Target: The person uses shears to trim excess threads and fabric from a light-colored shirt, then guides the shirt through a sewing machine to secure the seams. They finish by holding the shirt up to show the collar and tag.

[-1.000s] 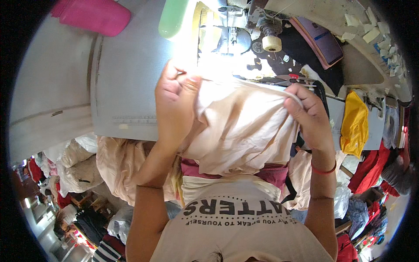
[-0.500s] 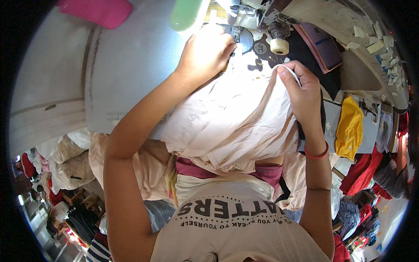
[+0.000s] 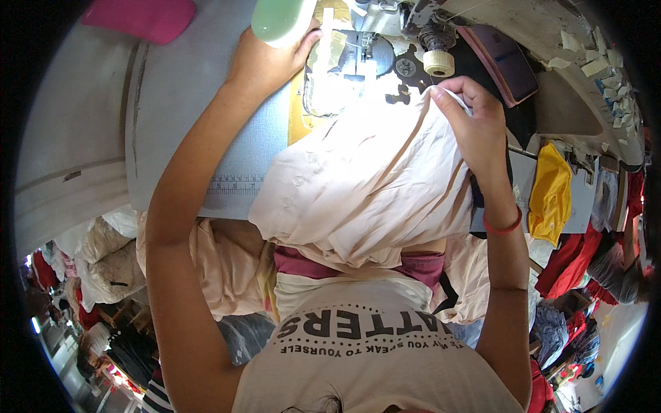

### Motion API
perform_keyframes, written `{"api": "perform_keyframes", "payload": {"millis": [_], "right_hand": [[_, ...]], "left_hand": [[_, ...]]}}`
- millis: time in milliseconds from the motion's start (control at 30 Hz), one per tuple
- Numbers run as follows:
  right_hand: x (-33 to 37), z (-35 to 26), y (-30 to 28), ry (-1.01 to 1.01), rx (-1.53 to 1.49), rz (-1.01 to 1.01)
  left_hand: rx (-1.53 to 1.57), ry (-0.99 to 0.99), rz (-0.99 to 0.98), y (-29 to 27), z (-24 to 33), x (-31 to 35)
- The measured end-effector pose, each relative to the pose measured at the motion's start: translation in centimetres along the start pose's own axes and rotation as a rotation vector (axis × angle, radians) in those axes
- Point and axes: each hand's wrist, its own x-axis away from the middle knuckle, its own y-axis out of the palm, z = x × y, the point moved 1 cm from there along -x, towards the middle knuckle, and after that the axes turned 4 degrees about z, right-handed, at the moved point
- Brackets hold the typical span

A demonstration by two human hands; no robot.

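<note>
Overlapping, a green object [image 3: 281, 20] partly hides the left hand [image 3: 263, 60].

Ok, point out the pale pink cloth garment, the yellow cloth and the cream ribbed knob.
Pale pink cloth garment [image 3: 372, 186], head view: middle of its fabric.
Yellow cloth [image 3: 549, 196], head view: its creased middle.
Cream ribbed knob [image 3: 438, 64], head view: its side.

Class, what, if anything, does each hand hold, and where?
Right hand: the pale garment, by its upper edge. Left hand: partly hidden, so cannot be told.
</note>
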Motion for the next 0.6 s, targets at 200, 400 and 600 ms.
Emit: {"api": "perform_keyframes", "payload": {"millis": [200,400,600], "right_hand": [[-2.4,0.7,-0.4,-0.102,0.152,-0.044],[-6.4,1.7,0.5,-0.492,0.659,0.021],[-9.3,3.7,1.6,-0.608,0.518,-0.149]], "left_hand": [[0.404,0.153,-0.043,-1.3,6.9,0.5],[0.362,-0.304,-0.209,-2.1,8.7,1.4],[0.775,-0.718,-0.357,-1.8,7.9,1.6]]}}
